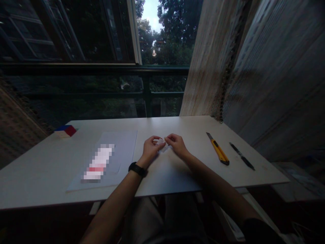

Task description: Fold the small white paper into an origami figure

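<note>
Over the middle of the white table, my left hand [153,148] is closed on a small, whitish, crumpled piece [160,142] that looks like paper or thin plastic. My right hand [177,144] meets it from the other side, thumb and forefinger pinched at the piece's edge. Part of the piece is hidden by my fingers, and its exact kind is too small to make out. A black watch [137,168] is on my left wrist.
On the white table [177,176], a yellow box cutter [218,149] and a black pen [241,156] lie at the right. White sheets [127,145] with a blurred-out strip lie at the left. A coloured cube [65,131] sits far left. Curtain and window stand behind.
</note>
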### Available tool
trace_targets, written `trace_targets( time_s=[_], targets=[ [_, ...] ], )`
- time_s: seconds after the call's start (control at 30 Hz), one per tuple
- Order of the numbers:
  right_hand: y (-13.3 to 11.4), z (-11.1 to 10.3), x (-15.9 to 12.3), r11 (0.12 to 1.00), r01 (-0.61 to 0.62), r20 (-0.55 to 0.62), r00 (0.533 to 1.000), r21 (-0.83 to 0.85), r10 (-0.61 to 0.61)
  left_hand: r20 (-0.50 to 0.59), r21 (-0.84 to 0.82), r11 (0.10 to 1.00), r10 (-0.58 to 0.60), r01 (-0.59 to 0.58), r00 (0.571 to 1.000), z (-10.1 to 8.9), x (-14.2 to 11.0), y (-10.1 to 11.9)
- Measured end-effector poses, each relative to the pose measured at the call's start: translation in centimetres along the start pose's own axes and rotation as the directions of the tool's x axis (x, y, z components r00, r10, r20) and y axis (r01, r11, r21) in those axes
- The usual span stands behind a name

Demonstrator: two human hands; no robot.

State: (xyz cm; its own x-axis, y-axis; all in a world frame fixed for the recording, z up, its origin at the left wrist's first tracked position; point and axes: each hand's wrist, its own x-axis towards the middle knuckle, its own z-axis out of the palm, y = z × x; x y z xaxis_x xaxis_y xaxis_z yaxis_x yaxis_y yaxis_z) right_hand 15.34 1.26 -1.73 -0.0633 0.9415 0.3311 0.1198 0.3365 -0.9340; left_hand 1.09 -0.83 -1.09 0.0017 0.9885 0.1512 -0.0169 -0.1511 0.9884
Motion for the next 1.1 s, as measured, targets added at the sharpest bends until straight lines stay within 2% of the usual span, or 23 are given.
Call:
trace_targets(
  time_s=[0.17,0.53,0.83,1.1],
  targets=[
    [-0.19,-0.13,-0.05,0.996,0.025,-0.023,0.999,-0.082,-0.027,0.006,-0.052,0.998,-0.025,0.026,1.000,0.04,-0.01,0.08],
    [-0.77,0.22,-0.48,0.969,0.053,-0.048,0.997,-0.242,-0.066,0.001,-0.022,1.000,-0.007,0.007,1.000,0.00,-0.01,0.13],
    [-0.77,0.30,-0.56,0.972,0.076,-0.040,0.995,-0.221,-0.087,0.000,-0.107,0.992,-0.073,0.073,0.997,-0.13,-0.12,0.32],
    [-0.66,-0.05,-0.55,0.980,0.087,0.036,0.996,-0.179,-0.082,-0.008,-0.105,0.994,-0.040,0.039,0.999,-0.20,-0.02,0.30]
  ],
)
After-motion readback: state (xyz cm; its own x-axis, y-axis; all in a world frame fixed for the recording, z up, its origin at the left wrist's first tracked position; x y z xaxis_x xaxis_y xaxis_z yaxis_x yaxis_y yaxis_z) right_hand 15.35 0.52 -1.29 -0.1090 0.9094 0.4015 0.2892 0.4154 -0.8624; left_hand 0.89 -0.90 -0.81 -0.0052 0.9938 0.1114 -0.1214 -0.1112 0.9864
